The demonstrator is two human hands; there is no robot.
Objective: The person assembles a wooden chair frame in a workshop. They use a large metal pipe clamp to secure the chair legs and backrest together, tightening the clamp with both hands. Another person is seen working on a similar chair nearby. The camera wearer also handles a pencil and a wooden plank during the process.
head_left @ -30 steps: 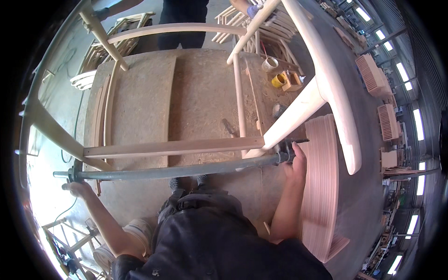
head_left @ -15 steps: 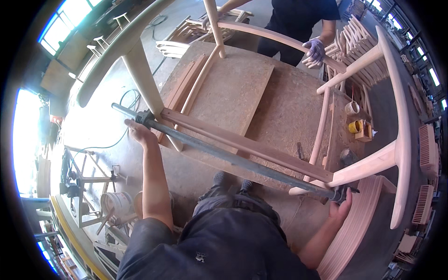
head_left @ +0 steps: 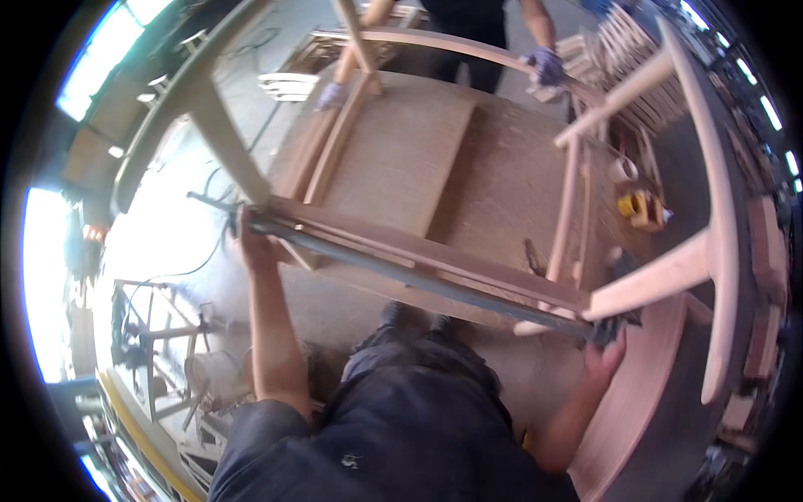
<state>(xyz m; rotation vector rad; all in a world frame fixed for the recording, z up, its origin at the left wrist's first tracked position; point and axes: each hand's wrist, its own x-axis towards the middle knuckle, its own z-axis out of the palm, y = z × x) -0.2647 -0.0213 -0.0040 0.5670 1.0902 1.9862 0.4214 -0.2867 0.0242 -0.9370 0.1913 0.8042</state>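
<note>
A pale wooden chair frame (head_left: pixel 435 251) lies on a worn wooden workbench (head_left: pixel 502 176). A long grey metal bar clamp (head_left: pixel 418 280) runs along the frame's near rail. My left hand (head_left: pixel 251 238) grips the clamp's left end by the frame's leg. My right hand (head_left: pixel 606 351) holds the dark clamp head (head_left: pixel 615 322) at the right end, under another leg. Across the bench another person's gloved hands (head_left: pixel 544 63) rest on the frame's far rail.
A yellow tape measure (head_left: pixel 631 205) and a small cup (head_left: pixel 619 171) lie on the bench at right. Stacks of chair parts (head_left: pixel 623 38) stand at the far right. Curved wooden pieces (head_left: pixel 644 393) lean at my right. Metal stands (head_left: pixel 159 335) and cables sit on the floor at left.
The view has swung and tilted, so the frame and clamp now slope down to the right. Both hands keep their hold on the clamp ends. The other person's hands have shifted along the far rail.
</note>
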